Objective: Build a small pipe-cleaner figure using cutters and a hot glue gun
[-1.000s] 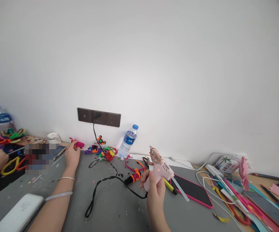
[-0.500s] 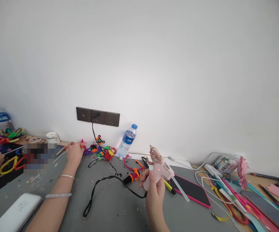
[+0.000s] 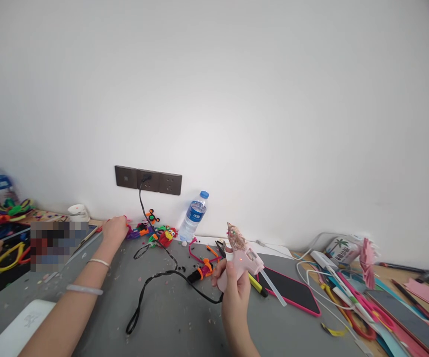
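Your right hand [image 3: 234,295] grips the glue gun [image 3: 242,259], I cannot tell if your left hand [image 3: 113,230] holds anything, and the nearer bottle label [image 3: 195,212] is illegible.

We see a grey tabletop [image 3: 173,322], with wood showing at the far right. On it we find specks, a looped black cord [image 3: 143,292], a white power bank [image 3: 23,327], fuzzy figures [image 3: 166,239] and a bottle [image 3: 193,217] near the wall. A yellow marker [image 3: 256,284] lies beside a pink-rimmed phone [image 3: 292,293]; rightward, we see cables [image 3: 300,277], scissors [image 3: 384,317] and coloured paper [image 3: 424,292].
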Motion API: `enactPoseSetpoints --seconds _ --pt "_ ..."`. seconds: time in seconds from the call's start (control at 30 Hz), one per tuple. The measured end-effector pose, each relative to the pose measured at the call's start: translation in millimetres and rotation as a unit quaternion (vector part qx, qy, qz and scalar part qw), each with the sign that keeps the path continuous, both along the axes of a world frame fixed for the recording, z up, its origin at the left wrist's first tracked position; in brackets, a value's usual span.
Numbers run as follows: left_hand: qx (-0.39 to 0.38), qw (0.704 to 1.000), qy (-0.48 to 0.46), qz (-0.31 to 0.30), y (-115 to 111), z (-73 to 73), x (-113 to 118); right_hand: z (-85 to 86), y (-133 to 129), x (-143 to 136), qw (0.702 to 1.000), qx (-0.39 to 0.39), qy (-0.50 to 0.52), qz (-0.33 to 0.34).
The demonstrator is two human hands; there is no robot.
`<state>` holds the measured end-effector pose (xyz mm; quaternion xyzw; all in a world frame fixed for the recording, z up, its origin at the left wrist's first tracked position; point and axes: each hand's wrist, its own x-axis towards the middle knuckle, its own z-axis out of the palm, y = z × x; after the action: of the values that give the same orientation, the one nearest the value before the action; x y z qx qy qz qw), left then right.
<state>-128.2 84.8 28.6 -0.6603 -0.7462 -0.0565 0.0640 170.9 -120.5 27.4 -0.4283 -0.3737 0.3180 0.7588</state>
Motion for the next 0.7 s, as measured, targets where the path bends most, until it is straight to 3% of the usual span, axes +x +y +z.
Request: enactPoseSetpoints --seconds 0.37,0.7 --pt "-0.012 0.999 0.006 -0.037 5 8.5 -6 0.0 1 0 1.000 -0.002 -0.015 0.001" --pt "0.037 0.999 -0.015 -0.004 -25 18.3 -7 2.6 1 -4 1.000 -0.014 -0.008 0.017"
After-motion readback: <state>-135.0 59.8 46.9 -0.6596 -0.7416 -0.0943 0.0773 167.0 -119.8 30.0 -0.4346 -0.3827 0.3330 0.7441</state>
